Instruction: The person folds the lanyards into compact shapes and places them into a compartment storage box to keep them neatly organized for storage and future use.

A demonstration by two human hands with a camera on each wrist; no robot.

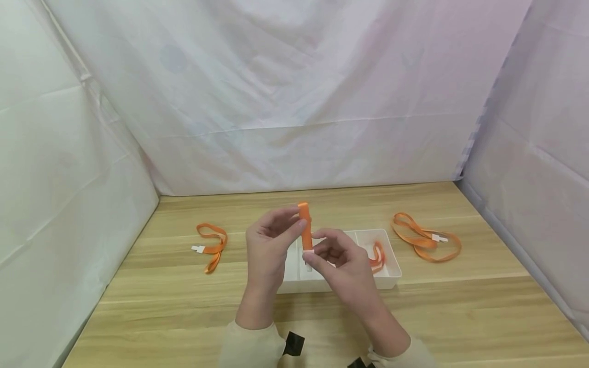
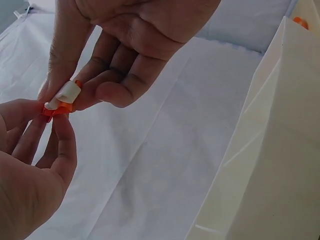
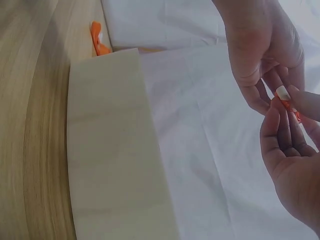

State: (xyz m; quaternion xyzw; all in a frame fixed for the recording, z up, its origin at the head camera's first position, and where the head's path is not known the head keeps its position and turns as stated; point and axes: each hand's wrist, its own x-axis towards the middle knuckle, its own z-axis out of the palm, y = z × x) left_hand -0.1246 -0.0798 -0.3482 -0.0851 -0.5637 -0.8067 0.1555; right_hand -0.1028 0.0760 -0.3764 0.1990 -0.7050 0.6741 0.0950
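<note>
Both hands hold a neatly folded orange lanyard (image 1: pixel 306 230) upright above a white divided tray (image 1: pixel 391 282). My left hand (image 1: pixel 268 250) pinches its upper part between thumb and fingers. At the lower end, my right hand (image 1: pixel 344 266) pinches the strap near its white plastic clip (image 1: pixel 309 261). The clip (image 2: pixel 68 92) also shows between the fingertips in the left wrist view. Inside the tray's right compartment lies another orange lanyard (image 1: pixel 378 257), partly hidden by the right hand. The hands also cover part of the tray's middle.
On the wooden table (image 1: pixel 175 306), a looped orange lanyard (image 1: pixel 221 245) with a white clip lies left of the tray. A larger, looser orange lanyard (image 1: pixel 421 244) lies to the right. White cloth (image 1: pixel 294 102) hangs behind and on both sides.
</note>
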